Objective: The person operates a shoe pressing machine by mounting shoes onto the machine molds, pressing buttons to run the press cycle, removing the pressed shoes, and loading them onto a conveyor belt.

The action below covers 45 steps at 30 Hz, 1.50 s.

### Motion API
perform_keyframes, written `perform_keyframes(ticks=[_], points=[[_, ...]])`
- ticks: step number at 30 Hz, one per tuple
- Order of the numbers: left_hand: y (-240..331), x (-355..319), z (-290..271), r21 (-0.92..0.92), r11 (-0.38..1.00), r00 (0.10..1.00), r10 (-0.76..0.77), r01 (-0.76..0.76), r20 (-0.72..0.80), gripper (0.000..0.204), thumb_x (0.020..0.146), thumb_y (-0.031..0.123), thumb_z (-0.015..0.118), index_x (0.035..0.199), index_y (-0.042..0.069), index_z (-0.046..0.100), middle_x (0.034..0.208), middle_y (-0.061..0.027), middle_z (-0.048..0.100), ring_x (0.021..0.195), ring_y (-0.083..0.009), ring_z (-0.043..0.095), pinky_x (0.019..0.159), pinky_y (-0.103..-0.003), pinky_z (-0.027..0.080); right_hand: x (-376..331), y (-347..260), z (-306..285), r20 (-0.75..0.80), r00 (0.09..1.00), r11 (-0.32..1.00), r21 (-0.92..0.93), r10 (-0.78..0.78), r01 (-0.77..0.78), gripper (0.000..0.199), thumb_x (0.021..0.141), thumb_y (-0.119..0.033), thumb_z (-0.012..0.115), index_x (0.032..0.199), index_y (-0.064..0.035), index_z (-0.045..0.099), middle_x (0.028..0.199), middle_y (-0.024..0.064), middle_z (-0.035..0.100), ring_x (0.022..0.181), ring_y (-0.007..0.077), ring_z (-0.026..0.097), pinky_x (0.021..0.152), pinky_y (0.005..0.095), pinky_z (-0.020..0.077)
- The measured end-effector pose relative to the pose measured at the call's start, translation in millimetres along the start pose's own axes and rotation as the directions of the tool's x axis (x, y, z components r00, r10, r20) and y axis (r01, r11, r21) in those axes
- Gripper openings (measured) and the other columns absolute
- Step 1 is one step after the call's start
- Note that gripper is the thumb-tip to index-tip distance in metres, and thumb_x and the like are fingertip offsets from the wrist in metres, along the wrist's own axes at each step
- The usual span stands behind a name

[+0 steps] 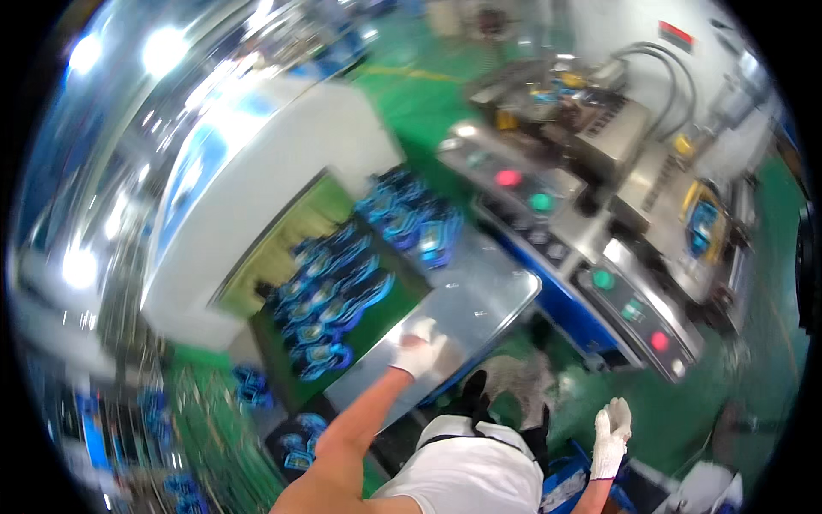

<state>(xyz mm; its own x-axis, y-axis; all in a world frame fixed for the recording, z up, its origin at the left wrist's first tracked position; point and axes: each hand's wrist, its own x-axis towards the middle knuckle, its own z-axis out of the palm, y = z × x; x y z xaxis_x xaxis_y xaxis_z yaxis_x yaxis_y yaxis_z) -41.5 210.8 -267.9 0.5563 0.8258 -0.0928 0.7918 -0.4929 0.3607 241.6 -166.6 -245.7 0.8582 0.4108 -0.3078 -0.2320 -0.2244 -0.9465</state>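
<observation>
My left hand, in a white glove, is over the bare metal tabletop beside the conveyor. Motion blur hides how its fingers are set, and no held thing shows in it. Just beyond it, rows of blue-and-black shoe-like pieces lie on the green conveyor belt. More such pieces are heaped at the tabletop's far end. Lower right, my right hand, also white-gloved, is held away from the table with its fingers stretched out and nothing visible in it.
A white machine housing with a curtained opening spans the belt. To the right stands a metal machine with red and green buttons and a yellow-rimmed fixture. Blue crates sit low by my right arm. More pieces lie at the lower left.
</observation>
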Motion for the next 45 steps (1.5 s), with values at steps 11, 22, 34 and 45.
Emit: perform_keyframes(ticks=[11, 22, 34, 45], points=[[-327.5, -125.9, -38.7, -0.237, 0.625, 0.569, -0.778, 0.744, -0.266, 0.075, 0.088, 0.053, 0.071, 0.144, 0.008, 0.051, 0.136, -0.0244, 0.055, 0.127, -0.0436, 0.055, 0.106, -0.053, 0.044, 53.8, 31.6, 187.9, 0.238, 0.868, 0.705, -0.69, 0.435, -0.165, 0.066, 0.09, -0.015, 0.075, 0.146, 0.0037, 0.047, 0.143, 0.0269, 0.057, 0.131, 0.0337, 0.06, 0.108, 0.043, 0.0489], [-307.9, -77.9, -116.8, -0.56, 0.644, 0.673, -0.714, 0.522, -0.194, 0.034, 0.104, 0.035, 0.054, 0.104, 0.005, 0.07, 0.097, -0.0153, 0.072, 0.089, -0.0303, 0.069, 0.081, -0.041, 0.052, -24.6, -142.0, 449.0, 0.774, 0.544, 0.819, -0.517, 0.324, 0.248, 0.072, 0.086, -0.013, 0.079, 0.146, 0.0069, 0.044, 0.145, 0.0264, 0.055, 0.136, 0.0331, 0.056, 0.114, 0.0419, 0.0452], [18.4, 129.8, -166.4, -0.704, 0.673, 0.972, 0.103, -0.225, -0.212, 0.034, 0.11, 0.026, 0.049, 0.098, 0.0, 0.068, 0.093, -0.0115, 0.072, 0.082, -0.0203, 0.067, 0.076, -0.033, 0.052, 27.1, -245.9, 318.7, 0.855, 0.518, 0.719, -0.35, -0.016, 0.601, 0.104, 0.086, -0.067, 0.067, 0.155, 0.0029, 0.035, 0.156, 0.0277, 0.042, 0.146, 0.0388, 0.042, 0.12, 0.0463, 0.0326], [402.6, 153.0, -145.1, -0.711, 0.168, 0.459, 0.856, -0.683, -0.238, 0.038, 0.088, 0.001, 0.07, 0.126, -0.001, 0.063, 0.112, -0.0181, 0.067, 0.098, -0.0322, 0.07, 0.09, -0.04, 0.055, 78.8, -209.5, 79.4, -0.003, 0.986, 0.951, -0.264, -0.169, 0.162, 0.052, 0.081, -0.037, 0.083, 0.115, 0.0002, 0.069, 0.108, 0.0136, 0.074, 0.096, 0.0216, 0.07, 0.088, 0.0379, 0.0553]])
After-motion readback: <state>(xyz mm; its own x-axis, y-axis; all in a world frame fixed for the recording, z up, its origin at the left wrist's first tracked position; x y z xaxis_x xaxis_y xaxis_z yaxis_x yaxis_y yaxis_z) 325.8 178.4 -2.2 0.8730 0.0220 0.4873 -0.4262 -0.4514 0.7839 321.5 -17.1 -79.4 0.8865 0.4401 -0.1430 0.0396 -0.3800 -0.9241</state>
